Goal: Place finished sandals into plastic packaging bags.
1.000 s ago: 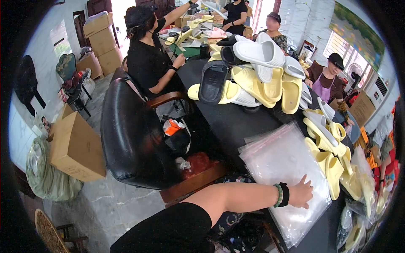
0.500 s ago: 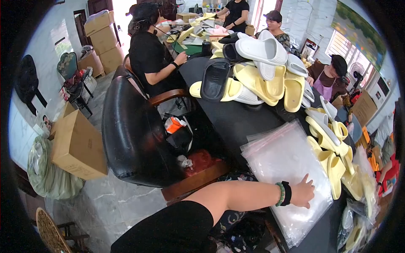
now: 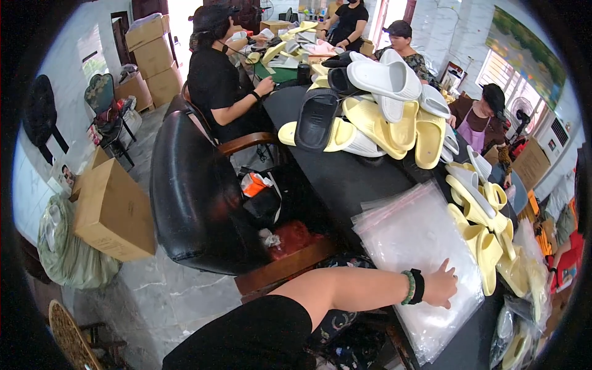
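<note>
My left hand [image 3: 439,287] rests on a stack of clear plastic bags [image 3: 407,237], fingers apart and nothing gripped. A green bead bracelet and a black band circle its wrist. The bags lie fanned on the black table [image 3: 333,172], their pinkish sealing strips toward the far left. Just right of them are yellow and white slide sandals [image 3: 487,246], and some nearer the rim sit in clear plastic [image 3: 521,308]. Beyond the bags, white, yellow and black slides [image 3: 382,117] are heaped up. My right hand is out of the picture.
A black leather armchair [image 3: 194,197] with wooden arms stands left of the table. Cardboard boxes [image 3: 117,209] and a stuffed greenish sack [image 3: 71,250] are on the floor farther left. Several people sit or stand around the tables, one in black [image 3: 216,83] close by.
My left hand stays on the bags and shifts only slightly. The view tilts a little. At the far table, the person in black has reached an arm forward.
</note>
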The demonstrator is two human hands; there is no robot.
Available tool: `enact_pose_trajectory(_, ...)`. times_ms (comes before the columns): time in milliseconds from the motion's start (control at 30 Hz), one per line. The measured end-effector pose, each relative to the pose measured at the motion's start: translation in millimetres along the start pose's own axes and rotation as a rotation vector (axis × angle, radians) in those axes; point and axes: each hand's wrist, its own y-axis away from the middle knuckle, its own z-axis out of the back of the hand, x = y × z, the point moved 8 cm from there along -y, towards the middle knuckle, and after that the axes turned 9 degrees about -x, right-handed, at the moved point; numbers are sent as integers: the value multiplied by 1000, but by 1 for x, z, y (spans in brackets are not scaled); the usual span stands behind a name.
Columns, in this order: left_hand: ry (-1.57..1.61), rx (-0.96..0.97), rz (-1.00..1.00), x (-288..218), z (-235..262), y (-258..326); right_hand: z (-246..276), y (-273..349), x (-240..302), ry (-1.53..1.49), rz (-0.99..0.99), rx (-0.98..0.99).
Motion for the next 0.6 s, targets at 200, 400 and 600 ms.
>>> enact_pose_trajectory(200, 3, -6, 16, 4, 0, 0, 4, 5, -2, 3, -10, -32)
enact_pose_trajectory(400, 6, -2, -2, 2, -3, -1, 7, 10, -4, 2, -21, -56)
enact_pose_trajectory(600, 12, -1, 6, 4, 0, 0, 17, 18, -6, 24, -40, -81)
